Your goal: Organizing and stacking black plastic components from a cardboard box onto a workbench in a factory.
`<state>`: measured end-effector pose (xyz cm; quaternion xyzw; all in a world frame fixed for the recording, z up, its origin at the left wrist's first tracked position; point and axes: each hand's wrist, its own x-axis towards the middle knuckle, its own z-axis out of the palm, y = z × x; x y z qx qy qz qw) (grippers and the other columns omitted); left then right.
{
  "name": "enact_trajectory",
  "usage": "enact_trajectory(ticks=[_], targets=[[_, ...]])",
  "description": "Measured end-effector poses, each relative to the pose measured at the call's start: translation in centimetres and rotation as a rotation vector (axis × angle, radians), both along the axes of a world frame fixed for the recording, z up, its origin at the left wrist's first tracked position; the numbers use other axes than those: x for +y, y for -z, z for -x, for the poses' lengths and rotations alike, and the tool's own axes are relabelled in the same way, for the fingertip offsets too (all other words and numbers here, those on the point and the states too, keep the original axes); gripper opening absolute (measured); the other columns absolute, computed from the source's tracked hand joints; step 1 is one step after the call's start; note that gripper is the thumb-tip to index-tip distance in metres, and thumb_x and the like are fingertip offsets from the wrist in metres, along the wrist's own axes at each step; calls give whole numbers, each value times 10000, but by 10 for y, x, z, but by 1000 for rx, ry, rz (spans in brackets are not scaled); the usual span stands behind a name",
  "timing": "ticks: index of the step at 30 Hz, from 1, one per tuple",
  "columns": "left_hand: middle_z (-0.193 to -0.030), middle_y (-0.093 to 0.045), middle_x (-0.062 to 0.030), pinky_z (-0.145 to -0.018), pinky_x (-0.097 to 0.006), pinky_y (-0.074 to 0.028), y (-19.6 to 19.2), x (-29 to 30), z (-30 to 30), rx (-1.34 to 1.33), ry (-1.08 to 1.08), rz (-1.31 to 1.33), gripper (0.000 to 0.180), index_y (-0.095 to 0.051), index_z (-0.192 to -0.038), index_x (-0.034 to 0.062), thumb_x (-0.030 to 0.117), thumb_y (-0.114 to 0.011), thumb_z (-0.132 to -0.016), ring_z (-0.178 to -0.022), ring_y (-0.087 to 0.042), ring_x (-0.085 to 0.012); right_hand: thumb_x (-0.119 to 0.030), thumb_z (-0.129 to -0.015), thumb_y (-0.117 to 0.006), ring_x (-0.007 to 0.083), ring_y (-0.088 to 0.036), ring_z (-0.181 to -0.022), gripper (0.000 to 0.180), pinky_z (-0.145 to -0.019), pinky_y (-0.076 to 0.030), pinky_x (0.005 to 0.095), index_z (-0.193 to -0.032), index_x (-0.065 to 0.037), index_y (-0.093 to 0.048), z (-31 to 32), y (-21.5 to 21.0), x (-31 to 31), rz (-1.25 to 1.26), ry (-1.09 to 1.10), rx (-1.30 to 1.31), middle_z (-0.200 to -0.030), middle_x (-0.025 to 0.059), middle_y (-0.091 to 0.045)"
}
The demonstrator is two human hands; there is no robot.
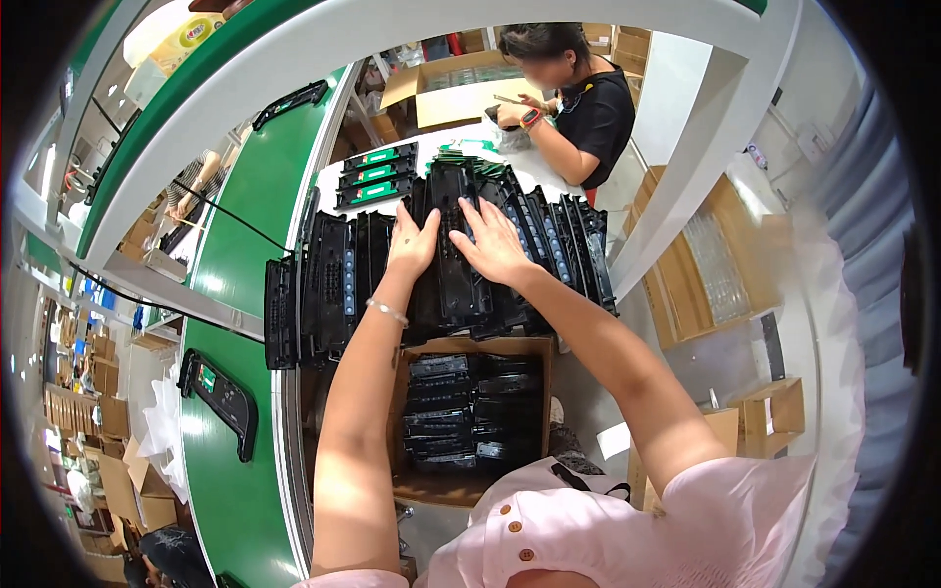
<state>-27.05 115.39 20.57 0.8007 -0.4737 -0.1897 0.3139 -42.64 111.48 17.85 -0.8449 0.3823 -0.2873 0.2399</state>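
My left hand (415, 242) lies at the left edge of a long black plastic part (449, 240), like a printer cartridge, in the middle of a packed row. Its thumb stands apart from the other fingers. Across that part from it, my right hand (492, 243) rests with fingers spread and outstretched on the part's upper right side. More black cartridge-like parts stand close together on both sides, some at the left (323, 279) and others with round bluish dots at the right (554, 240). Neither hand visibly grips anything.
Below the row, an open cardboard box (520, 348) holds bagged black parts. Green-labelled black parts (377, 176) lie at the back. A green conveyor (230, 294) on the left carries a black part (221, 402). Across the table sits a person (598, 118); white frame posts (676, 167) stand right.
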Motion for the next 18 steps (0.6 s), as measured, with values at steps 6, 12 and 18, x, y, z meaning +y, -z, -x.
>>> enact_trajectory(ticks=[6,12,18], targets=[[-1320,-344,-318,-1034,-394,-296,5,56,12,-69,146,119,758,-214,-1343,-92,393,-533,-856,-1248,-346,-403,-440,-852,-490,404,-229,-1306,649,-1052,-221,490,-1378,-104,-312,-7,-4,-11,52,8,13,-1417,260,-221],[-1180,-506,-228,-965,-354,-358,-8,94,3,65,48,587,482,-459,-1224,-13,268,-583,-853,-1123,-479,-319,-396,-861,-513,406,-236,-1293,637,-1062,-216,472,-1363,-60,-310,9,0,-15,226,23,38,-1428,246,-201],[-964,-605,8,-799,-224,-426,19,292,-15,532,-598,725,205,-605,-1060,57,148,-582,-877,-888,-544,-71,-171,-865,-538,323,-452,-1163,468,-992,-328,386,-1272,14,-401,28,-74,105,-6,-209,-482,-1289,226,-429]])
